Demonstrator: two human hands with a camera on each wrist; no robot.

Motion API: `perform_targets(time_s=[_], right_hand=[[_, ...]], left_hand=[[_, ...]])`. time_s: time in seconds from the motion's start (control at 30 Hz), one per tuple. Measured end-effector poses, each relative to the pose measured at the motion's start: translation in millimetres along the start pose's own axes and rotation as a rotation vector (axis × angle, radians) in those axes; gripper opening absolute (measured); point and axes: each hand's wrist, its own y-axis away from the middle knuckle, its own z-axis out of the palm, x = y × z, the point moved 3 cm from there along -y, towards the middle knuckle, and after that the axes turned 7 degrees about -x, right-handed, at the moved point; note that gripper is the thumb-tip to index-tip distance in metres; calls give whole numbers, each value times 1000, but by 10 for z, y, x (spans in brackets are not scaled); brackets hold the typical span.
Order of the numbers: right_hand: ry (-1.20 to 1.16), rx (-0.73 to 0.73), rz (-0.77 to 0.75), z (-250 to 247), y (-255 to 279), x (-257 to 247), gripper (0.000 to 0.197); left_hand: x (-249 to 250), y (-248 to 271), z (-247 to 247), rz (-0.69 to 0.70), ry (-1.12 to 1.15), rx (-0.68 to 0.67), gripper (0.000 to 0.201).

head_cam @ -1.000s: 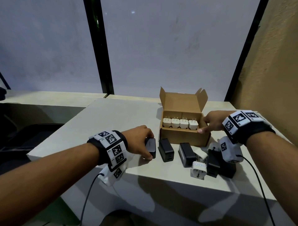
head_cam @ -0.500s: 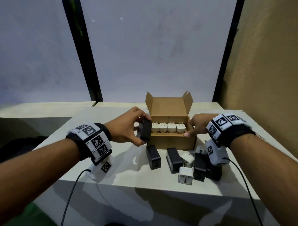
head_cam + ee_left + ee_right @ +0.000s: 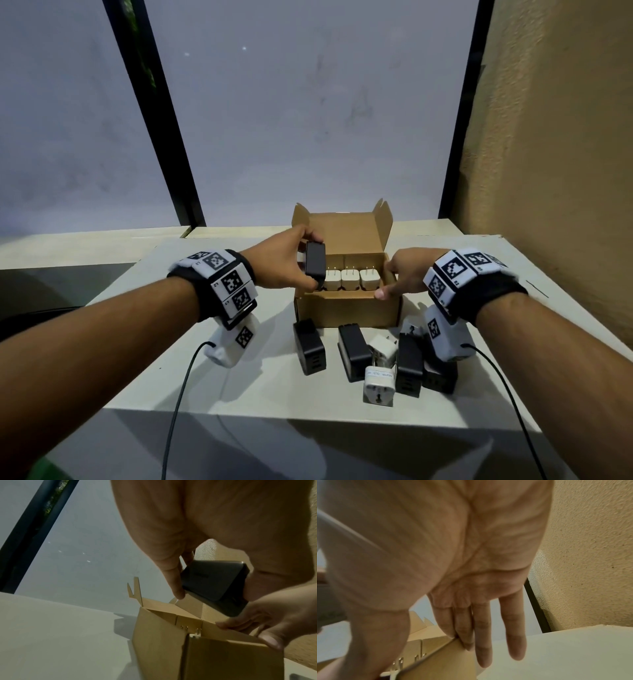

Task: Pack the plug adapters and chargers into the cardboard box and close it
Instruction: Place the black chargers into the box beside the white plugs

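An open cardboard box [image 3: 346, 310] stands mid-table with its lid upright. A row of white plug adapters [image 3: 350, 279] sits inside, prongs up. My left hand [image 3: 291, 263] grips a black charger [image 3: 315, 265] upright over the box's left end, just above the rim. The left wrist view shows that charger [image 3: 214, 585] pinched between thumb and fingers above the box [image 3: 159, 642]. My right hand [image 3: 407, 277] rests on the box's right front corner. Its fingers [image 3: 481, 628] lie straight against the box's side wall [image 3: 445, 660], with the thumb on the front rim.
In front of the box lie several black chargers [image 3: 308, 346] [image 3: 352, 353] [image 3: 409, 365] and two white adapters [image 3: 378, 385] [image 3: 383, 349], near the table's [image 3: 239, 377] front edge. A rough wall [image 3: 548, 171] stands close on the right, a window behind.
My left hand has lifted the black charger off the table and carried it up and right to the box's left end. The right hand has stayed at the box's right side.
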Motion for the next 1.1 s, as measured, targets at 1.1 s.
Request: perform_targets(time_s=[1.1], right_hand=[[75, 21, 49, 1, -114, 35, 62]], left_hand=[[-171, -416, 156, -210, -517, -256, 67]])
